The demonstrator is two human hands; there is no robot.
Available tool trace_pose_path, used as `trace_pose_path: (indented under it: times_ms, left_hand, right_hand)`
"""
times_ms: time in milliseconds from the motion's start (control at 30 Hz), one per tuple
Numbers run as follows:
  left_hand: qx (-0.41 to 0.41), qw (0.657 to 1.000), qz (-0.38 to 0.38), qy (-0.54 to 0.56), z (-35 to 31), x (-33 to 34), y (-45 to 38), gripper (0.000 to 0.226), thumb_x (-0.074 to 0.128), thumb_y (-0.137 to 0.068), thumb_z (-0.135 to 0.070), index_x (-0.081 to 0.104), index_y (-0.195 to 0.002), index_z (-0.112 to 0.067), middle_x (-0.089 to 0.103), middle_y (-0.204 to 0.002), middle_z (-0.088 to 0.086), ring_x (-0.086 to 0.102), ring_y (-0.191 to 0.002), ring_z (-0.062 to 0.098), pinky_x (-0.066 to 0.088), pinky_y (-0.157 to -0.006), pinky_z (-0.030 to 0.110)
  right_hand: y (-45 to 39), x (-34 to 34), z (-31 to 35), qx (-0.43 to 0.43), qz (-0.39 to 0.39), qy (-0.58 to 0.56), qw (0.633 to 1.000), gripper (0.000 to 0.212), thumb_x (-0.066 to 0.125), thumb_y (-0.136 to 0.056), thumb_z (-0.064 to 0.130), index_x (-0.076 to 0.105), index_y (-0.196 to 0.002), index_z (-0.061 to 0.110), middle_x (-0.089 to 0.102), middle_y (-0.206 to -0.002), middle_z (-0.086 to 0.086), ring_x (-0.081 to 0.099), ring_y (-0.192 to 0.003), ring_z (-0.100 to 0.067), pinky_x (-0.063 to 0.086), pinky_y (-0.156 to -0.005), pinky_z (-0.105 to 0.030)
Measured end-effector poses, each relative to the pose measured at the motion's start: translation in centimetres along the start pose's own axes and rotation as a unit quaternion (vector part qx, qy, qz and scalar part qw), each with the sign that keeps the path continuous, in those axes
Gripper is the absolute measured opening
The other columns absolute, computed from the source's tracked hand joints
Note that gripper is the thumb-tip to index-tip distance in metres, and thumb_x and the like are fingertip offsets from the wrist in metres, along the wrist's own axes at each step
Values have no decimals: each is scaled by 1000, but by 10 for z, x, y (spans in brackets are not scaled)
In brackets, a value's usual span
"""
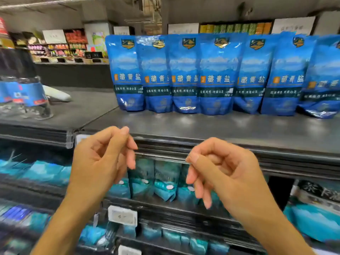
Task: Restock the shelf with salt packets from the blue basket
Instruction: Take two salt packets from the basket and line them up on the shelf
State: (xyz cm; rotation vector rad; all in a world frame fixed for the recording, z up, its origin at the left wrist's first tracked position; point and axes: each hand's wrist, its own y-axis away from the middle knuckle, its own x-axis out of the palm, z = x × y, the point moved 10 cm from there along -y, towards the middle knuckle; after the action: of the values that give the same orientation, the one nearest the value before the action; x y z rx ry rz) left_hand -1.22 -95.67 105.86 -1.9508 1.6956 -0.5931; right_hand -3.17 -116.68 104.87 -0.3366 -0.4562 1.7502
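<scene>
You stood in a shop aisle under a grey ceiling, with stocked displays far off on your left and a row of boxes high behind; before you ran a dark metal shelf, its top bare in front and its edge lined with a rail; a lower shelf beneath carried teal packets, with a price tag clipped to its edge, and more teal packets sat lower still. Along the back of the top shelf the salt packets stood upright in a row, blue, touching or overlapping one another, reaching from the middle to the right edge of view; the blue basket was out of sight. On the left of that shelf a clear bottle with a blue label stood blurred, and a white object lay behind it. Your left hand hung in front of the shelf edge, fingers loosely curled, thumb near the forefinger, holding nothing; your right hand hung level with it, well apart, fingers drooping and relaxed, also holding nothing.
</scene>
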Motion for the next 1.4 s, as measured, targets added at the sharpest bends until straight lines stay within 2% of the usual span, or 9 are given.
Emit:
trace_pose_path:
  times_ms: [300, 467, 567, 700, 800, 867, 1000, 1133, 1400]
  left_hand:
    - [-224, 961, -159, -47, 117, -110, 201, 34, 58, -94, -49, 68, -72, -24, 54, -46, 5, 38, -32, 9, 30, -38, 11]
    - [-312, 909, -268, -72, 144, -146, 317, 31, 55, -103, -30, 65, -74, -23, 54, -47, 3, 39, -32, 14, 29, -38, 12]
    - [-366, 867, -326, -91, 150, -159, 369, 31, 44, -107, -17, 61, -81, -17, 55, -46, 5, 41, -31, 13, 27, -36, 13]
    - [-401, 826, -372, -137, 135, -170, 420, 29, 42, -109, -19, 62, -88, -13, 59, -50, 3, 45, -35, 12, 32, -35, 17]
    - [-425, 794, -402, -163, 126, -171, 461, 28, 42, -109, -19, 65, -94, -14, 61, -54, 2, 49, -42, 12, 38, -39, 18]
    - [-438, 775, -424, -167, 124, -169, 484, 28, 41, -109, -19, 66, -95, -15, 62, -56, 3, 50, -44, 14, 38, -40, 19]
    - [-445, 753, -459, -157, 119, -170, 523, 28, 44, -108, -19, 67, -92, -19, 63, -57, 4, 51, -42, 15, 36, -38, 20]
    - [-462, 705, -514, -159, 106, -196, 575, 32, 47, -107, -18, 69, -85, -27, 63, -58, 5, 51, -44, 14, 39, -39, 19]
    - [-470, 609, -621, -152, 92, -286, 648, 20, 50, -105, -16, 67, -95, -15, 66, -59, 5, 55, -46, 12, 42, -39, 21]
  right_hand:
    - [106, 57, -162, 191, 29, -39, 980, 22, 69, -79, 39, 70, -76, 17, 67, -61, -13, 55, -44, -22, 41, -41, -26]
    - [186, 59, -229, 321, 64, -28, 945, 19, 70, -91, 8, 71, -73, 15, 65, -62, -17, 53, -45, -26, 41, -39, -29]
    - [221, 64, -247, 365, 99, -30, 925, 10, 70, -85, 11, 68, -79, 3, 63, -63, -21, 54, -46, -27, 42, -41, -32]
    - [247, 74, -270, 393, 127, -32, 910, 25, 72, -76, 17, 61, -78, -5, 59, -58, -19, 52, -44, -22, 42, -40, -28]
    - [271, 97, -290, 421, 198, -36, 884, 12, 74, -79, 13, 66, -74, 6, 61, -60, -19, 53, -49, -23, 42, -43, -30]
    - [282, 112, -303, 418, 243, -3, 875, 16, 75, -84, 9, 68, -72, 17, 63, -61, -17, 55, -52, -23, 43, -46, -30]
    - [287, 157, -311, 388, 308, 12, 869, 18, 74, -88, 13, 67, -74, 22, 65, -61, -14, 58, -51, -18, 47, -46, -22]
    - [280, 217, -321, 376, 352, 0, 857, 20, 72, -92, 12, 67, -75, 23, 66, -63, -10, 60, -53, -15, 46, -44, -22]
    - [258, 377, -339, 352, 422, -3, 835, 23, 77, -87, 32, 64, -71, 22, 64, -57, -8, 59, -47, -17, 44, -39, -24]
